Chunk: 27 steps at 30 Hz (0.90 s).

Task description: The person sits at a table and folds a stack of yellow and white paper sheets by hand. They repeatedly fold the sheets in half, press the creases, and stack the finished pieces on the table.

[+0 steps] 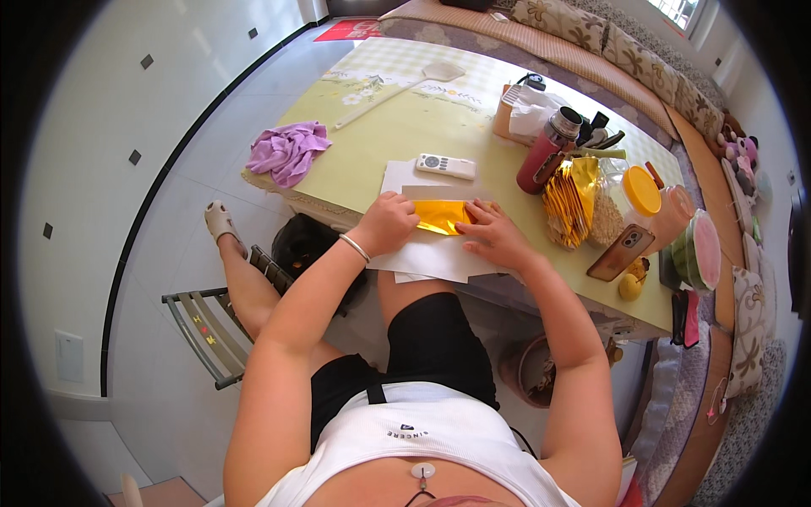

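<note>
A shiny gold foil sheet (439, 217) lies over white paper sheets (422, 256) at the table's near edge. My left hand (387, 223) is closed on the foil's left end, its fingers bent and pressed together. On the right end rests my right hand (494, 232), fingers apart and flat against the foil. A greyish strip (427, 192) shows just beyond the foil. Past the papers sits a white remote control (446, 166). To the right stands a bundle of folded gold foil pieces (568, 203).
Right of my hands crowd a red thermos (549, 150), a tissue box (512, 111), a yellow-lidded jar (627, 203), a phone (621, 252) and a yellow fruit (630, 287). A purple cloth (289, 152) and a pale fly swatter (397, 91) lie left and far. A folding stool (207, 329) stands left.
</note>
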Each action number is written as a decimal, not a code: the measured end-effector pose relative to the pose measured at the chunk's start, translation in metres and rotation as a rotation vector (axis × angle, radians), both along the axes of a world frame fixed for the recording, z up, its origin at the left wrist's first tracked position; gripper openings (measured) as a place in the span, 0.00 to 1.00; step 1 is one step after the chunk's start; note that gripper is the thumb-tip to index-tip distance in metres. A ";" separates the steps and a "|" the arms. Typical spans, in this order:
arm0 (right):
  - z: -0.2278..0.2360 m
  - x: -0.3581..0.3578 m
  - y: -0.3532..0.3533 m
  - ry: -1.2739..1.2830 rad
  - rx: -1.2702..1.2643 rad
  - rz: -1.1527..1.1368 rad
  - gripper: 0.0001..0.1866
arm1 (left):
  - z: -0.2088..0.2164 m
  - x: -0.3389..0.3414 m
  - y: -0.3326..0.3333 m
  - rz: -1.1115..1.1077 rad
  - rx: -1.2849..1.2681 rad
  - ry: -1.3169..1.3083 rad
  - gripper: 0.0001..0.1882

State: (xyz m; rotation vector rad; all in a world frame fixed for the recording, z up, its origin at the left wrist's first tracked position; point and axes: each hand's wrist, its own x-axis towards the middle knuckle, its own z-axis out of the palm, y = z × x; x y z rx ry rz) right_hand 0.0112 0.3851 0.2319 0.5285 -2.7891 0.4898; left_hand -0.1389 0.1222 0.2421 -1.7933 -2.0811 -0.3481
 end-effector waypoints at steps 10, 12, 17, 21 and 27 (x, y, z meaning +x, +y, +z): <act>-0.018 -0.012 -0.078 0.228 -0.351 -0.420 0.09 | -0.011 0.012 0.008 0.219 0.268 -0.629 0.15; -0.021 -0.013 -0.081 0.232 -0.405 -0.487 0.09 | -0.015 0.007 0.007 0.300 0.273 -0.667 0.17; -0.024 -0.015 -0.082 0.219 -0.381 -0.528 0.08 | -0.028 0.009 0.015 0.390 0.333 -0.571 0.17; -0.027 -0.017 -0.083 0.213 -0.383 -0.565 0.08 | -0.028 0.012 0.023 0.432 0.349 -0.537 0.17; -0.023 -0.016 -0.084 0.201 -0.339 -0.574 0.07 | -0.033 0.013 0.027 0.465 0.352 -0.467 0.17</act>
